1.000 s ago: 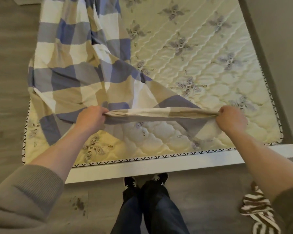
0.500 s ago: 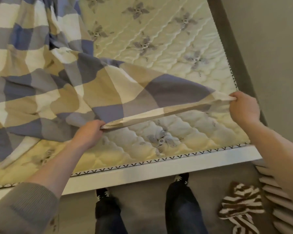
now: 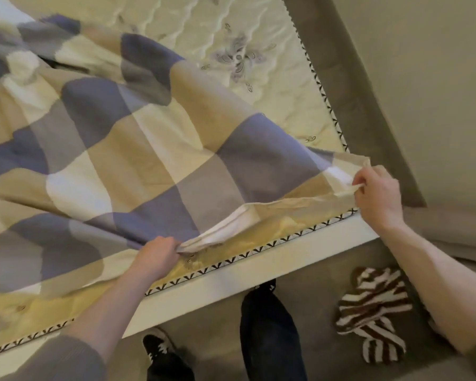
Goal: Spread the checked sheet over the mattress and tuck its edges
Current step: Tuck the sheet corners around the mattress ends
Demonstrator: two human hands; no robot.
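The checked sheet [image 3: 138,149], in blue, tan and cream squares, lies rumpled across the left and middle of the quilted cream mattress [image 3: 259,45]. My left hand [image 3: 157,257] grips the sheet's folded hem near the mattress's front edge. My right hand [image 3: 377,193] pinches the sheet's corner at the mattress's front right corner. The hem hangs stretched between both hands, slightly above the mattress. The far right part of the mattress is bare.
The white bed frame [image 3: 231,281] runs along the front. A wall [image 3: 423,78] stands close on the right. A brown-and-white striped cloth [image 3: 374,314] lies on the floor by my feet [image 3: 160,350].
My right hand has carried the sheet's corner rightward to the mattress's front right corner. The sheet now covers more of the mattress. I have stepped right along the bed.
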